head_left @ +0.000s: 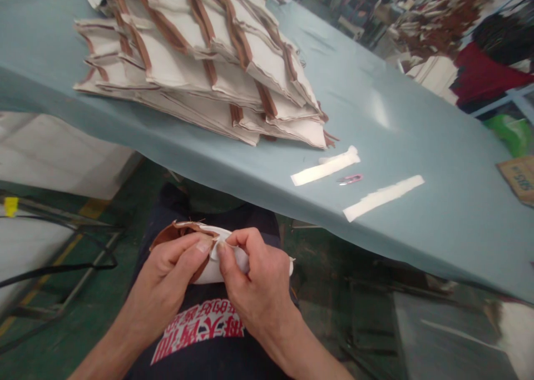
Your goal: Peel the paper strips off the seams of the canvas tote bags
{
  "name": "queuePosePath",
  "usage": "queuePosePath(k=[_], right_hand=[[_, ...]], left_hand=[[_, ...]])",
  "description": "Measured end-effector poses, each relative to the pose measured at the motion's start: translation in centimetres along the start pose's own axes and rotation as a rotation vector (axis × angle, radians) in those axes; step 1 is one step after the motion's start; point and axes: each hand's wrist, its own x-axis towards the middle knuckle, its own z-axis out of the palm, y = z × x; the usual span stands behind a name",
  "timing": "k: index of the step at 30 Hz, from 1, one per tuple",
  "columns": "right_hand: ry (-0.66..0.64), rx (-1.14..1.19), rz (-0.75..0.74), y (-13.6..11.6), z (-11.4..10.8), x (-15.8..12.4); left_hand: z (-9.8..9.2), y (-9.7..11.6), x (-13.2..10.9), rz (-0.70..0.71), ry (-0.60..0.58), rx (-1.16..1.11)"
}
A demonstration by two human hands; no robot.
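Both bare hands are at work off the table: the left hand (179, 266) pinches the edge of a soft white-and-brown sewn fabric piece (208, 274) between thumb and forefinger, and the right hand (259, 269) pinches a white fold of it just beside, the two grips nearly meeting. Whether the remaining fingers bear on the underside cannot be determined. The piece lies over the wearer's lap, against a navy apron (196, 363) with red-and-white lettering, below the near edge of the blue-green covered table (421, 135). For good handling, in my judgement, the grips should be kept close and level, the left anchoring the edge while the right works the fold in short, even pulls, with the layers flat and the seam unstrained; turning the piece towards the light would help inspection. Beyond the near edge, right of the pile, lie two narrow strips, one white strip with a ragged end (323, 167) and one long, uneven off-white strip (384, 198); between them are small pink-handled metal snips (351, 179), within reach. A large heap of white fabric pieces with brown bands (225, 57) occupies the table's left part along the near edge. A brown cardboard piece (518, 178) sits at the far right edge.
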Motion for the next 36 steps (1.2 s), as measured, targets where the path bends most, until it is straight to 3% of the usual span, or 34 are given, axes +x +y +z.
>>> queuePosePath(k=[5,10,17,23,27,32,36], right_hand=[[0.015,-0.034,-0.005,0.0,0.2,-0.2],[-0.025,0.026,0.070,0.3,0.4,-0.5],[-0.214,0.221,0.361,0.0,-0.4,0.3],[-0.342,0.355,0.504,0.3,-0.7,0.7],[-0.471,0.632,0.660,1.5,-0.3,1.1],[-0.676,0.958,0.785,4.0,0.7,1.5],[-0.778,0.949,0.786,4.9,1.0,1.7]], left_hand=[[0.3,0.9,0.1,0.013,0.002,0.045],[1.0,2.3,0.4,0.073,0.088,0.129],[1.4,2.5,0.6,0.141,0.134,0.150],[1.7,2.3,0.4,0.185,0.160,0.236],[1.7,2.1,0.2,0.232,0.177,0.288],[1.6,1.1,-0.6,0.113,0.050,0.262],[2.0,0.8,-1.3,-0.022,0.114,0.173]])
